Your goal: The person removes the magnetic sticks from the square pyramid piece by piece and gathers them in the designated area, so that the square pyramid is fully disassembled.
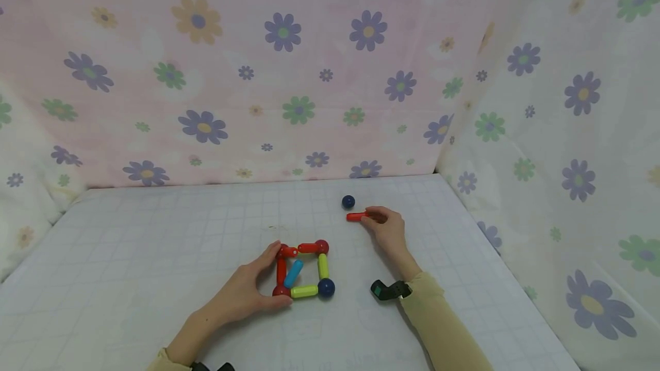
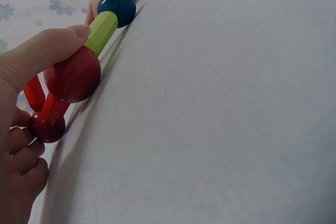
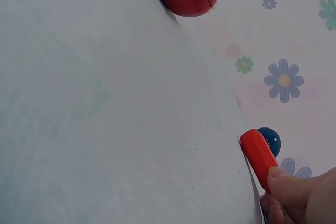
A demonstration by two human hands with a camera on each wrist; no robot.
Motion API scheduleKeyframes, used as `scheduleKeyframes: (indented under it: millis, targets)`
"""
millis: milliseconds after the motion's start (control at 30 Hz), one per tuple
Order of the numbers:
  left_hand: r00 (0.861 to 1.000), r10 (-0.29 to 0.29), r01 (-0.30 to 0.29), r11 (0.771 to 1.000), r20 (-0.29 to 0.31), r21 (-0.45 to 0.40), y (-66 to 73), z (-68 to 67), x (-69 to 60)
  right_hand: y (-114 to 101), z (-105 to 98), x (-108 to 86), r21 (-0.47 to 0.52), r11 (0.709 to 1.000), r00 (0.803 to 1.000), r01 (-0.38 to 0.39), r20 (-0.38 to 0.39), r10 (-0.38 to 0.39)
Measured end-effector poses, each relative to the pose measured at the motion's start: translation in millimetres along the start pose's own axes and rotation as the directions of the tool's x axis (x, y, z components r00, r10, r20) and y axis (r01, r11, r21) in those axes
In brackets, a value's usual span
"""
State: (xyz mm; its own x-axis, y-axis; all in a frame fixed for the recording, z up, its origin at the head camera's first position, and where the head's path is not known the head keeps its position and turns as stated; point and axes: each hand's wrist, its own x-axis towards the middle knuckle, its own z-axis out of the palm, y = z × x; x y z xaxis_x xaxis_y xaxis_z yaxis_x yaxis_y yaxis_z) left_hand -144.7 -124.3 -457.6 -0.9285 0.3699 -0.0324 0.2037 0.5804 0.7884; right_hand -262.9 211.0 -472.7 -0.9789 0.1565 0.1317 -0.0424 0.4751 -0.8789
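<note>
A rod-and-ball frame [image 1: 323, 266] lies on the table, with red, yellow-green and blue rods between red balls and one dark blue ball. My left hand [image 1: 242, 291] holds its left side, the thumb at the near red ball [image 2: 73, 74] and the fingertips at the far one [image 2: 47, 128]. A blue rod [image 1: 294, 273] slants up from the near left corner. Two short red rods run along the far side. To the right and further back, my right hand [image 1: 389, 233] pinches a red rod [image 3: 257, 153] by one end. Just behind that rod sits a loose dark blue ball [image 1: 348, 202].
The table [image 1: 154, 256] has a white cover with faint grid lines. Flowered cloth [image 1: 283, 102] hangs along its far edge, and more flowered cloth [image 1: 546, 159] borders the right side. A black band with a small device [image 1: 387, 289] is on the right wrist.
</note>
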Motion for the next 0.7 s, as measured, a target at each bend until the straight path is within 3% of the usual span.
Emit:
scheduleKeyframes:
  millis: [400,700]
  targets:
    - [1.0,-0.016,0.016,1.0,-0.002,0.001,0.2,0.6,-0.1,-1.4,-1.4,-2.3,-0.035,0.999,1.0,0.02,-0.004,-0.02]
    - [1.0,0.005,-0.005,1.0,-0.005,0.013,-0.2,0.7,-1.2,-1.0,-0.9,-2.6,-0.033,0.999,1.0,0.022,-0.013,-0.022]
